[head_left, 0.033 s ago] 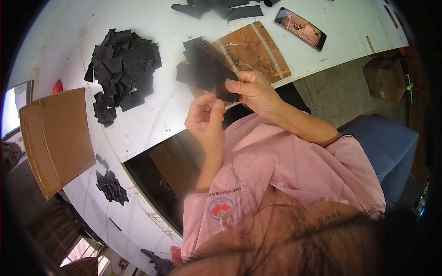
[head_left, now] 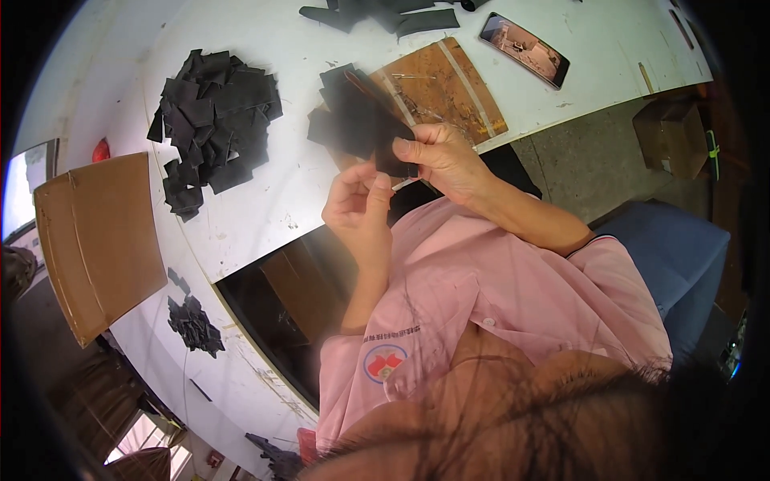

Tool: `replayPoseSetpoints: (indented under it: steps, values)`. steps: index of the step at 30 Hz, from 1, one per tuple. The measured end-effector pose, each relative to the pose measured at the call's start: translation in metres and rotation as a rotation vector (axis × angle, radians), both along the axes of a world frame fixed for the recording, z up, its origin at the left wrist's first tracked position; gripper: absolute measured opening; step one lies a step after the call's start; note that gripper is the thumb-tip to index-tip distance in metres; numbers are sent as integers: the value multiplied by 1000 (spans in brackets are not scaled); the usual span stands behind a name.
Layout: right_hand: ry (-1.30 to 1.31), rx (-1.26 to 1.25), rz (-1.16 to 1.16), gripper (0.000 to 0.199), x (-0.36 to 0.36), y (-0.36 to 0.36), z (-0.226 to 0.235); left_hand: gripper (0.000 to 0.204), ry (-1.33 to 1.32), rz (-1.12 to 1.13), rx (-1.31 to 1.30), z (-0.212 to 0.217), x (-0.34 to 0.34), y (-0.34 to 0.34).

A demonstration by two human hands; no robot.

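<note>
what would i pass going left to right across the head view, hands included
Large brown cardboard, big pile of black pieces, left hand, right hand, phone, brown box at far right.

From here I can't tell whether the left hand [head_left: 358, 204] pinches anything at its fingertips. Behind the black piece [head_left: 395, 159], some fingers of the right hand [head_left: 443, 160] are hidden from me. Haze blurs the black scraps [head_left: 349, 116] beyond, which block part of the wooden board [head_left: 457, 92]; my upper edge crops the dark strips [head_left: 377, 14].
</note>
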State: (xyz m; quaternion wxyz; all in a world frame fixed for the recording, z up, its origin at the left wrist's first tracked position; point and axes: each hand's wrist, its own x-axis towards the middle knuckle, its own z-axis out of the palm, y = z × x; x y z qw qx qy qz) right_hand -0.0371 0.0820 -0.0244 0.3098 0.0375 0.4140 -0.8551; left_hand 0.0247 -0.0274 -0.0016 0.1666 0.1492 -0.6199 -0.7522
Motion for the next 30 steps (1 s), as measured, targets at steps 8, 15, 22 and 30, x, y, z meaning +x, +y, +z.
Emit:
replayPoseSetpoints:
  steps: [8, 15, 22, 30]
  values:
    - [-25, 3, 38, 19, 0, -1, -4, 14, -64, 19, -24, 4, 1, -3]
    - [31, 73, 76, 21, -3, -2, 2, 9, -79, 33, -19, -2, -1, -5]
    - [1100, 796, -150, 23, -10, 11, 11, 5, -78, 110, -173, 0, -3, -12]
    - [1312, 733, -79, 12, -2, -11, 7, 10, -63, 210, -739, -18, -2, -7]
